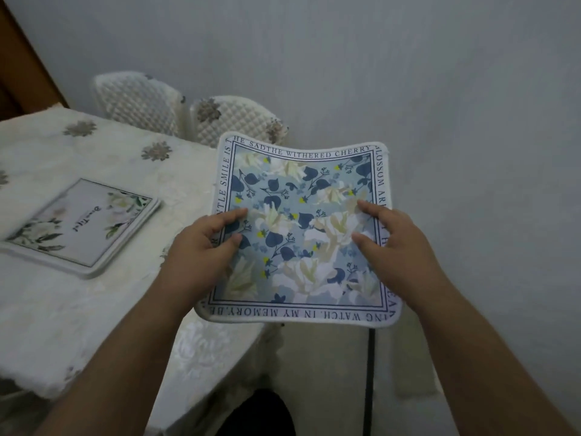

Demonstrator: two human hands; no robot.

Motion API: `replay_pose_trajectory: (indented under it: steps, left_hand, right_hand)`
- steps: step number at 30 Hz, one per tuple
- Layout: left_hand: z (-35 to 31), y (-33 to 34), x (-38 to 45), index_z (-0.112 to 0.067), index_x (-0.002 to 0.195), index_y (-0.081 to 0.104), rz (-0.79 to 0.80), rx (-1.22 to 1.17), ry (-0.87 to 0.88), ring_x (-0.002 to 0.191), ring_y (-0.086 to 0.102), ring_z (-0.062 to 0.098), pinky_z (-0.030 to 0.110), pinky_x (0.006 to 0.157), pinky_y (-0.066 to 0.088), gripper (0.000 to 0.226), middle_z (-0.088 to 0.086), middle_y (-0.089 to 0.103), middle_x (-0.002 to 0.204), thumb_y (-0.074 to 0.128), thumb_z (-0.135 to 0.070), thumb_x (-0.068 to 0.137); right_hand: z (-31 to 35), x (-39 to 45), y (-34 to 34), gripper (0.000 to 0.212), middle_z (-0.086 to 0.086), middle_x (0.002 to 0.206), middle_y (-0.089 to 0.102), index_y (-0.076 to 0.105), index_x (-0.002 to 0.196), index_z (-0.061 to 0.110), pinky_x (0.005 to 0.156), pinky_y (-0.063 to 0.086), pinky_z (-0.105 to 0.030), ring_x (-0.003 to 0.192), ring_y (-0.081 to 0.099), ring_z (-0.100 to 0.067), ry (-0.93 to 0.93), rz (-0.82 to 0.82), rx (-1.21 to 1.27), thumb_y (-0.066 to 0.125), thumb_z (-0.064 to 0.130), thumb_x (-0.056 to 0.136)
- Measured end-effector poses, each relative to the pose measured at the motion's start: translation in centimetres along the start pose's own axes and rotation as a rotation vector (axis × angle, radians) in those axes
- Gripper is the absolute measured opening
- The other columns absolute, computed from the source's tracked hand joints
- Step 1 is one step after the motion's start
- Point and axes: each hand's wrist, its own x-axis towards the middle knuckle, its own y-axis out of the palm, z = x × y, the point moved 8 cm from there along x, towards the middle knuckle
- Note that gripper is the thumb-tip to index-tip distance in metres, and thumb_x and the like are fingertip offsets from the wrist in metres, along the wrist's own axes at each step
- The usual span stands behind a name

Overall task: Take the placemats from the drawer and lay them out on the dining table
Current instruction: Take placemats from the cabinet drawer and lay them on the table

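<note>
A square blue floral placemat (301,196) with a white border and printed lettering is held up in the air, past the right end of the dining table (103,309). My left hand (201,247) grips its left edge, thumb on top. My right hand (396,243) grips its right edge the same way. The mat sags a little in the middle. A stack of white floral placemats (81,225) lies flat on the table's cream tablecloth, to the left of my hands.
Two chairs with quilted white covers (138,102) (235,121) stand at the table's far side. A grey wall fills the background. A thin black pole (369,372) rises from the floor below the held mat. A brown wooden frame is at the far left.
</note>
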Motion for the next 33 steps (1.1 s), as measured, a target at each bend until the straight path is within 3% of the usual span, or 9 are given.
replay_pose_trajectory:
  steps: [6, 14, 19, 27, 31, 33]
  left_hand:
    - [1.5, 4.6, 10.4, -0.041, 0.129, 0.067, -0.058, 0.027, -0.041, 0.118, 0.063, 0.015, 0.047, 0.098, 0.055, 0.040, -0.011, 0.062, 0.131, 0.069, -0.020, 0.095]
    - [-0.3, 11.1, 27.3, -0.033, 0.130, 0.068, -0.056, 0.028, -0.034, 0.121, 0.061, 0.013, 0.045, 0.106, 0.050, 0.041, -0.010, 0.064, 0.129, 0.068, -0.014, 0.094]
    - [-0.9, 12.1, 34.4, -0.038, 0.129, 0.068, -0.125, 0.031, -0.066, 0.120, 0.062, 0.010, 0.043, 0.106, 0.050, 0.041, -0.011, 0.064, 0.131, 0.069, -0.018, 0.093]
    - [-0.5, 12.6, 40.3, -0.040, 0.129, 0.067, -0.422, 0.092, -0.213, 0.117, 0.062, 0.013, 0.044, 0.104, 0.051, 0.041, -0.016, 0.061, 0.122, 0.070, -0.020, 0.093]
    - [-1.0, 12.7, 41.0, -0.044, 0.127, 0.068, -0.613, 0.046, -0.310, 0.110, 0.066, 0.014, 0.048, 0.098, 0.055, 0.040, -0.020, 0.062, 0.122, 0.070, -0.022, 0.093]
    - [-1.3, 12.9, 41.1, -0.043, 0.127, 0.067, -0.700, 0.047, -0.337, 0.111, 0.065, 0.013, 0.045, 0.100, 0.054, 0.040, -0.017, 0.063, 0.123, 0.070, -0.022, 0.093]
  right_hand:
    - [-3.2, 13.7, 2.0, 0.053, 0.014, 0.123, 0.045, 0.052, 0.143, 0.035, 0.103, 0.033, -0.022, 0.115, 0.045, -0.002, -0.065, 0.093, -0.046, 0.068, 0.024, 0.094]
    - [-5.7, 31.2, 0.4, 0.054, 0.012, 0.124, 0.045, 0.051, 0.144, 0.033, 0.100, 0.032, -0.018, 0.111, 0.043, 0.001, -0.065, 0.067, -0.106, 0.067, 0.023, 0.094]
    - [-6.0, 40.1, 0.8, 0.053, 0.014, 0.124, 0.045, 0.050, 0.144, 0.035, 0.098, 0.030, -0.016, 0.110, 0.041, 0.005, -0.104, 0.106, -0.079, 0.066, 0.023, 0.094]
    - [-4.9, 55.2, 6.4, 0.054, 0.011, 0.123, 0.045, 0.052, 0.142, 0.035, 0.095, 0.034, -0.017, 0.108, 0.045, -0.002, -0.318, 0.339, -0.010, 0.067, 0.019, 0.093]
    - [-2.9, 61.3, 8.8, 0.052, 0.013, 0.121, 0.048, 0.054, 0.140, 0.038, 0.073, 0.031, 0.006, 0.103, 0.048, -0.001, -0.455, 0.499, 0.039, 0.067, 0.019, 0.094]
    - [-1.3, 63.6, 10.0, 0.052, 0.013, 0.121, 0.047, 0.054, 0.139, 0.039, 0.071, 0.030, 0.007, 0.103, 0.049, -0.001, -0.514, 0.571, 0.046, 0.067, 0.019, 0.094]
